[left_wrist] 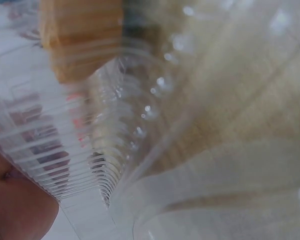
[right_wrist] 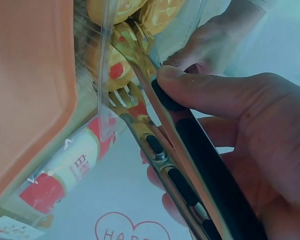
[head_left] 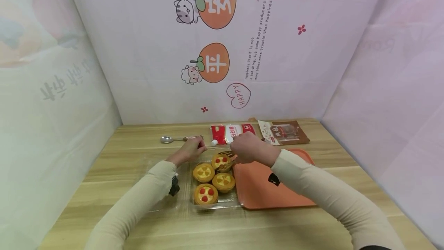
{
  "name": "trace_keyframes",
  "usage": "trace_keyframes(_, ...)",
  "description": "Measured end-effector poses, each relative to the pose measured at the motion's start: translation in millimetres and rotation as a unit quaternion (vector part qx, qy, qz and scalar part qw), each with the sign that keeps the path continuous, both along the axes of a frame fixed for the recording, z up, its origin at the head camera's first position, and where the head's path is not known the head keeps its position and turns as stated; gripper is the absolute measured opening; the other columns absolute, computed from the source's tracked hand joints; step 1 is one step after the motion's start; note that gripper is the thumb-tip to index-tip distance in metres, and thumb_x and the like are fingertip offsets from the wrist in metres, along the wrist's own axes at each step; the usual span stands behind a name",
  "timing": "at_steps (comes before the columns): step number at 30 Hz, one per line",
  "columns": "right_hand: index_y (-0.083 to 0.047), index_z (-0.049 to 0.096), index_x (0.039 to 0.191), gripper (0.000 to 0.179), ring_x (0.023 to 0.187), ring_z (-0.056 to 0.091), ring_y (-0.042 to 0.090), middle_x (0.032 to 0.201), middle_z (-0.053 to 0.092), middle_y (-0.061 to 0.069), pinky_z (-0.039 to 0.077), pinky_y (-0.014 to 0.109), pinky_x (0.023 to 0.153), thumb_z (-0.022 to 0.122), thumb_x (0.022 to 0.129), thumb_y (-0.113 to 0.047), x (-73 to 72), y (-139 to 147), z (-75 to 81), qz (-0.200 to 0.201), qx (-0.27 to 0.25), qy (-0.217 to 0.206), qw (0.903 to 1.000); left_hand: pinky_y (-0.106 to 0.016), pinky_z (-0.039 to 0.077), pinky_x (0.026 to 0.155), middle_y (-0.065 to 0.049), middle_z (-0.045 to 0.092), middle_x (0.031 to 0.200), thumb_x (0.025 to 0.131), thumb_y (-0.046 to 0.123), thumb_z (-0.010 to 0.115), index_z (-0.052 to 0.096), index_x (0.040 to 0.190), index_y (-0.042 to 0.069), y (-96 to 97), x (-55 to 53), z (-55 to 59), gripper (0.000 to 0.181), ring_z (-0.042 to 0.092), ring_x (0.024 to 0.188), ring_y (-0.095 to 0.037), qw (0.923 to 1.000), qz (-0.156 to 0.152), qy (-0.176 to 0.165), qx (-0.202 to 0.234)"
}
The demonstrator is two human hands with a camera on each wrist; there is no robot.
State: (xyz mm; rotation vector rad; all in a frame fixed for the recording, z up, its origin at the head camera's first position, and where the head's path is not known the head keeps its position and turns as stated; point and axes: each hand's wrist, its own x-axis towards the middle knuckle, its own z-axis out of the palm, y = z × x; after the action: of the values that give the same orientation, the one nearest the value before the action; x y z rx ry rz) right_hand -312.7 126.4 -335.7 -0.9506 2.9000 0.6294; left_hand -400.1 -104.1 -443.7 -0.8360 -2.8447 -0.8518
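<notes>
In my right hand (head_left: 251, 147) I grip gold-coloured food tongs (right_wrist: 162, 117) with dark handle grips. Their fork-like tips are around the far tart (head_left: 221, 158), which has red dots on its yellow top. The tongs are partly spread in the right wrist view. More tarts (head_left: 204, 173) sit in a clear plastic box (head_left: 218, 206), some with orange wedges, another with red dots. My left hand (head_left: 190, 150) has its fingers curled at the box's far edge and pinches it. Ridged clear plastic fills much of the left wrist view, blurred.
Right beside the box lies an orange tray (head_left: 256, 188), with a small black piece (head_left: 274, 179) near my right sleeve. A spoon (head_left: 167, 139) is at the back left. Behind the box lie a red-and-white packet (head_left: 225, 132) and a brown packet (head_left: 289, 132), before the printed back wall.
</notes>
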Motion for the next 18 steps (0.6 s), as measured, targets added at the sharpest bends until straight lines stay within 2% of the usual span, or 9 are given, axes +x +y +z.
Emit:
trace_keyframes(2, -0.016, 0.079, 0.096, 0.036, 0.070, 0.060, 0.016, 0.093, 0.078, 0.002, 0.052, 0.030, 0.059, 0.082, 0.085, -0.050, -1.9, 0, -1.7, -0.007, -0.001, -0.002, 1.0000, -0.024, 0.043, 0.066, -0.009, 0.063, 0.083, 0.101, 0.010, 0.066, 0.062, 0.093, 0.001, 0.3, 0.3, 0.1, 0.012, 0.052, 0.073, -0.013, 1.0000, 0.002, -0.004, -0.002)
trace_keyframes(8, -0.016, 0.071, 0.078, 0.040, 0.067, 0.058, 0.016, 0.084, 0.071, 0.003, 0.048, 0.031, 0.055, 0.083, 0.084, -0.054, 0.4, 7, 1.6, 0.006, -0.022, 0.024, 0.9994, -0.024, 0.043, 0.066, -0.009, 0.063, 0.085, 0.101, 0.010, 0.065, 0.062, 0.095, 0.002, 1.3, -0.3, -0.1, 0.011, 0.052, 0.074, -0.013, 0.9999, 0.005, -0.013, -0.002)
trace_keyframes(15, -0.015, 0.068, 0.076, 0.045, 0.064, 0.052, 0.012, 0.082, 0.067, 0.002, 0.045, 0.026, 0.055, 0.081, 0.083, -0.058, 7.1, 19, 21.5, 0.012, -0.033, 0.032, 0.9989, -0.026, 0.044, 0.066, -0.010, 0.063, 0.083, 0.102, 0.010, 0.065, 0.061, 0.093, 0.001, 0.2, -1.3, -1.0, 0.013, 0.052, 0.073, -0.014, 1.0000, -0.005, 0.000, 0.000)
trace_keyframes(17, -0.015, 0.068, 0.076, 0.045, 0.063, 0.049, 0.012, 0.079, 0.066, 0.002, 0.042, 0.026, 0.053, 0.082, 0.083, -0.056, 8.6, 26, 28.7, 0.008, -0.051, 0.024, 0.9984, -0.026, 0.043, 0.067, -0.010, 0.062, 0.083, 0.101, 0.010, 0.065, 0.061, 0.092, 0.002, 0.2, -1.5, -1.8, 0.013, 0.051, 0.073, -0.014, 1.0000, -0.005, 0.003, 0.001)
trace_keyframes(18, -0.014, 0.070, 0.079, 0.042, 0.066, 0.052, 0.012, 0.082, 0.067, 0.002, 0.044, 0.026, 0.055, 0.083, 0.083, -0.054, 9.4, 31, 32.3, 0.003, -0.062, 0.021, 0.9978, -0.026, 0.043, 0.067, -0.010, 0.062, 0.082, 0.101, 0.009, 0.065, 0.061, 0.091, 0.002, 0.1, -1.4, -2.0, 0.013, 0.051, 0.073, -0.014, 1.0000, -0.006, 0.003, 0.001)
